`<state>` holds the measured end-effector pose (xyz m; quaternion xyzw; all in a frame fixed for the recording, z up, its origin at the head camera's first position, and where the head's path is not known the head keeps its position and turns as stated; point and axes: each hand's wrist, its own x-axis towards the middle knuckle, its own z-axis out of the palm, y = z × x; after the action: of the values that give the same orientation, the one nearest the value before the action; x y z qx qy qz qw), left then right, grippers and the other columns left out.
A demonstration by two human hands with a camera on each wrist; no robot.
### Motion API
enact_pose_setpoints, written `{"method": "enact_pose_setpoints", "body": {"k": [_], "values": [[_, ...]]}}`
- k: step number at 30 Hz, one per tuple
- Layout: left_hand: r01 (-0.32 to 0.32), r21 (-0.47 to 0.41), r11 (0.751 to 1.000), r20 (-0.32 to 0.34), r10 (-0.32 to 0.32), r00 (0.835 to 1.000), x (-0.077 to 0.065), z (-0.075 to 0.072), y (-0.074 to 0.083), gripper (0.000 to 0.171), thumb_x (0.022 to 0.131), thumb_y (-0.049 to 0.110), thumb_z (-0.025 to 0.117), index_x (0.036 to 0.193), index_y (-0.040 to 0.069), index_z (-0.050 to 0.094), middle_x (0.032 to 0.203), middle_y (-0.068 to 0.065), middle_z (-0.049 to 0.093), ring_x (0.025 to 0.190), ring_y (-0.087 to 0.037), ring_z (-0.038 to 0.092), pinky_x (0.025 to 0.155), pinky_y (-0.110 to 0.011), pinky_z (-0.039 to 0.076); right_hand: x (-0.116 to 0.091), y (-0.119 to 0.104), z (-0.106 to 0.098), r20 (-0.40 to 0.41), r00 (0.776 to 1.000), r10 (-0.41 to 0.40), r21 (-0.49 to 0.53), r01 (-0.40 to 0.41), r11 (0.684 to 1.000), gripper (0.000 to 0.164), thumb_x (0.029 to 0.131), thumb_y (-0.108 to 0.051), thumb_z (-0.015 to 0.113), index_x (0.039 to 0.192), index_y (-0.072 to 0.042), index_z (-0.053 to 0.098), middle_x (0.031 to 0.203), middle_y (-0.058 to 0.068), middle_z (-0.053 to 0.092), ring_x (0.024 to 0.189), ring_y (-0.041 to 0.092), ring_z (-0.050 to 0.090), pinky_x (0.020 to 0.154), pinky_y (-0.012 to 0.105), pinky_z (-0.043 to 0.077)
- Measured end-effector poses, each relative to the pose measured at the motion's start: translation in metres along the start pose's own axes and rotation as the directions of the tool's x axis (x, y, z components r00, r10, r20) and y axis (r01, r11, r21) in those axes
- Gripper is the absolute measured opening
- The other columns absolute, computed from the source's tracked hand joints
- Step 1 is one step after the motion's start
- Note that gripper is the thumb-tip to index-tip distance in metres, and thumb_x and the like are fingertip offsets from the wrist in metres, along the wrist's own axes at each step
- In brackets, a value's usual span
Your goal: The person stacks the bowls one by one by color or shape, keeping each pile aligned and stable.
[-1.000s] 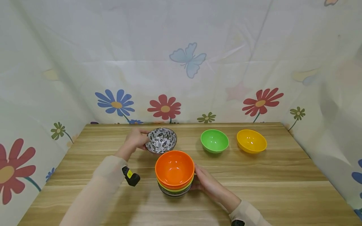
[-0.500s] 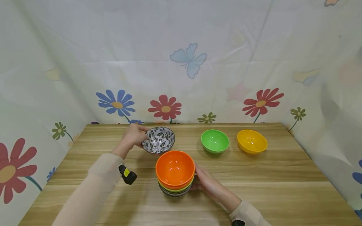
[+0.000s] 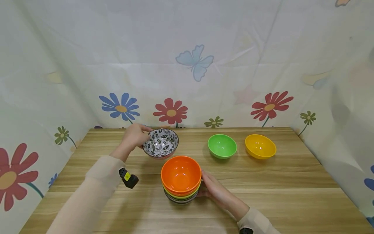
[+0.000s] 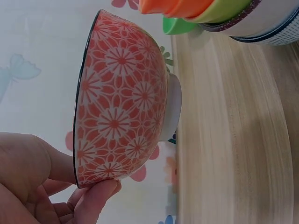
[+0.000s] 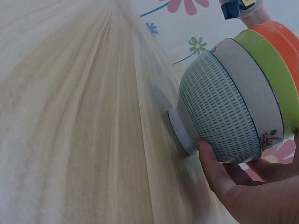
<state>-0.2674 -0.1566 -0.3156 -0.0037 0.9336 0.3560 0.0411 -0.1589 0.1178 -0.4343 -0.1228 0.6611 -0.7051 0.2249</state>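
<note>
My left hand pinches the left rim of a patterned bowl, thumb on the outside. Its inside has black-and-white leaves and flowers; the outer wall, seen in the left wrist view, is red with white blossoms. This bowl is held above the table, behind a stack of bowls. An orange bowl tops the stack, over a yellow-green bowl, a greyish-white bowl and a teal-dashed bowl at the bottom. My right hand holds the stack's right side, its thumb near the bottom bowl's foot.
A green bowl and a yellow bowl stand side by side at the back right of the wooden table. A flower-printed curtain rises behind and along both sides.
My left hand has moved left and slightly away with the patterned bowl, which has risen a little. The right hand and the stack have stayed in place.
</note>
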Motion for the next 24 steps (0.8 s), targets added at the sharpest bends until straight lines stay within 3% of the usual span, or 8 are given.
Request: {"method": "enact_pose_setpoints", "body": {"k": [24], "values": [[-0.075, 0.057, 0.996, -0.001, 0.075, 0.997, -0.017, -0.012, 0.034, 0.031, 0.081, 0.009, 0.058, 0.11, 0.007, 0.068, 0.099, -0.016, 0.066, 0.063, -0.019, 0.06, 0.051, -0.024, 0.053, 0.001, 0.001, 0.0, -0.002, 1.0, 0.009, 0.004, -0.009, 1.0, 0.068, 0.097, -0.05, 0.027, 0.141, 0.001, 0.028, 0.137, 0.023, 0.039, 0.113, 0.022, 0.049, 0.085, 0.044, 0.051]]}}
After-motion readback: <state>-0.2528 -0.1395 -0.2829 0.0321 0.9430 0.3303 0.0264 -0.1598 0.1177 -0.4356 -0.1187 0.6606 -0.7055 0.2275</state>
